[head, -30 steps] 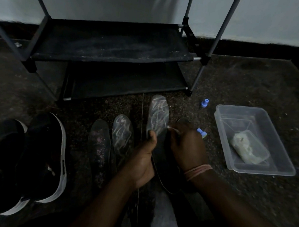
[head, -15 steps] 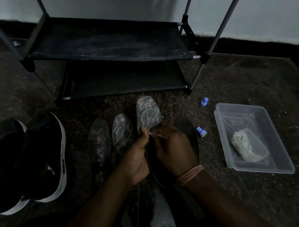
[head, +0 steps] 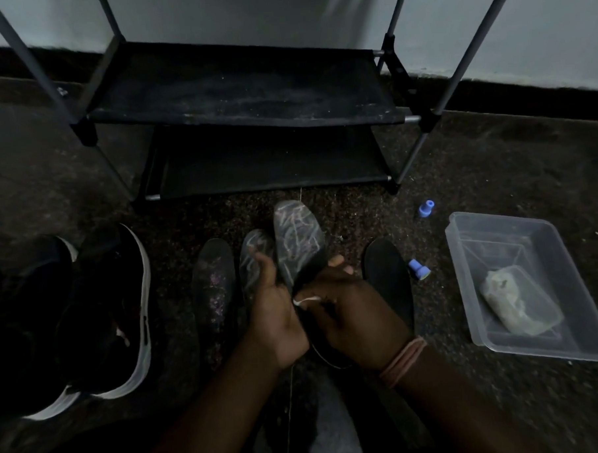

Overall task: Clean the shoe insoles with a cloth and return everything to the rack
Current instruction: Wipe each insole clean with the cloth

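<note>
Gripping a raised insole (head: 300,240), left hand (head: 277,316) clasps its edge. Right hand (head: 354,313) pinches a white cloth (head: 302,300) against it. Rack (head: 243,91) behind.

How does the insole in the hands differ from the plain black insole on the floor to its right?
The held insole is lifted and tilted, with pale scribble-like lines; the black insole lies flat, unmarked. Left hand and right hand grip the first; nothing touches the second. Both point toward the rack.
</note>
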